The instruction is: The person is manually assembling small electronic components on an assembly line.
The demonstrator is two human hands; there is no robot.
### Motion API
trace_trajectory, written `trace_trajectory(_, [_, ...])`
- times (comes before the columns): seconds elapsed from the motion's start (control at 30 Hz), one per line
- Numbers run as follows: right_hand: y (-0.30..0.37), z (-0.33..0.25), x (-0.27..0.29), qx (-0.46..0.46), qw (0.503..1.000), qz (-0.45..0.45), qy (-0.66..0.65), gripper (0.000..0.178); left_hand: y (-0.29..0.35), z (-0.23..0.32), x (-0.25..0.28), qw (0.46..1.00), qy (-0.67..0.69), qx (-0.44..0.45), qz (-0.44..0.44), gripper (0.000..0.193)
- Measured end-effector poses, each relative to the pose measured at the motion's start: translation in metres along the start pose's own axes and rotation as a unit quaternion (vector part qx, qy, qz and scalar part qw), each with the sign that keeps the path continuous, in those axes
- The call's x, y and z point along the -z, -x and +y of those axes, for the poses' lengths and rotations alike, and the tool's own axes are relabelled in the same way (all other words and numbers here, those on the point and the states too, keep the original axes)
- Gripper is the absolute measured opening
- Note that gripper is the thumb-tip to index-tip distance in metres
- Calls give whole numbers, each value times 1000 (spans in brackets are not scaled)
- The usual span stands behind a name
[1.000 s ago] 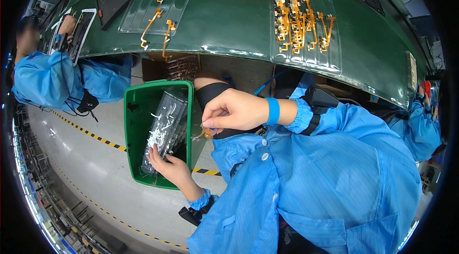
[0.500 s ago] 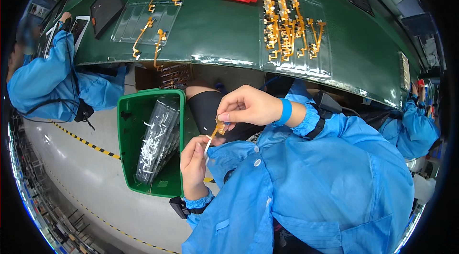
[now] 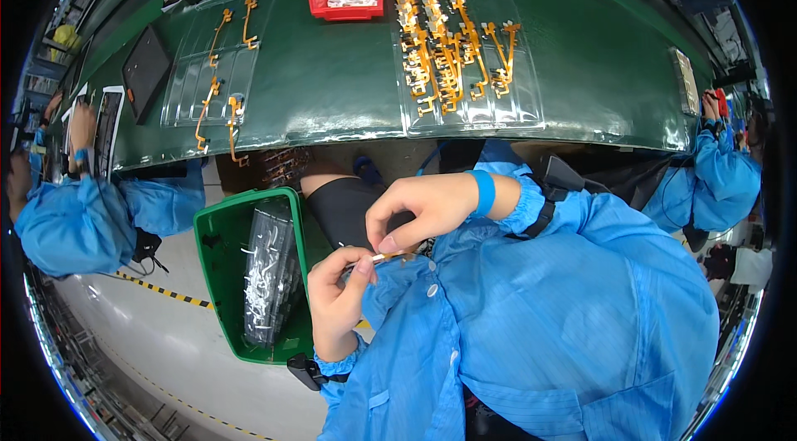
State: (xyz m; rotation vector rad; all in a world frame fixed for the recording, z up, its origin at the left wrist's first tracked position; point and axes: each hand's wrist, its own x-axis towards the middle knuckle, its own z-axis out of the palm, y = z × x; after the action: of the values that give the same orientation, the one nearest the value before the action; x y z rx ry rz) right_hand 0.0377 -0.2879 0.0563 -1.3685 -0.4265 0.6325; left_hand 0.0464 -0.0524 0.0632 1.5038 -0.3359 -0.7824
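In front of my chest both hands meet over a small orange flex cable (image 3: 407, 257) and a short white strip (image 3: 380, 257). My left hand (image 3: 339, 296) pinches the white strip between thumb and forefinger. Just above and to the right, my right hand (image 3: 427, 210), with a blue band on its wrist, bends down with thumb and fingers closed on the flex cable. Most of the cable is covered by those fingers, so I cannot make out how strip and cable join.
A green bin (image 3: 203, 254) with clear plastic trays and white scraps stands left. On the green table (image 3: 332, 92) lie a clear tray of many flex cables (image 3: 452, 51), a sparser tray (image 3: 187, 100), and a red box (image 3: 320, 5) of white pieces. Co-workers in blue sit either side.
My right hand has come down, bringing the flex cable lower beside my left fingertips. The white strip now points toward the right hand. The view has shifted, so the table appears further left.
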Motion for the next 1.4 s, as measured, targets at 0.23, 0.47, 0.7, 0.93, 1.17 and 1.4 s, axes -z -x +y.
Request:
trace_trajectory(0.23, [2,16,4,4,993,-30,-113,19,-4,4,-9,999,-19,-35,21,15])
trace_trajectory(0.47, [9,11,3,33,998,27,-42,19,-24,6,-31,848,-375,-261,270,15])
trace_trajectory(0.7, [6,17,-8,148,938,170,263,13,-22,-22,-44,788,-463,-315,258,19])
trace_trajectory(0.93, [-6,16,-13,159,910,139,356,12,-18,-24,-31,791,-468,-301,254,14])
trace_trajectory(1.17, [-20,6,-16,95,964,167,183,12,28,-72,60,781,-275,-87,553,20])
trace_trajectory(1.4, [-32,0,-17,89,983,142,79,12,91,-143,141,632,-461,103,615,30])
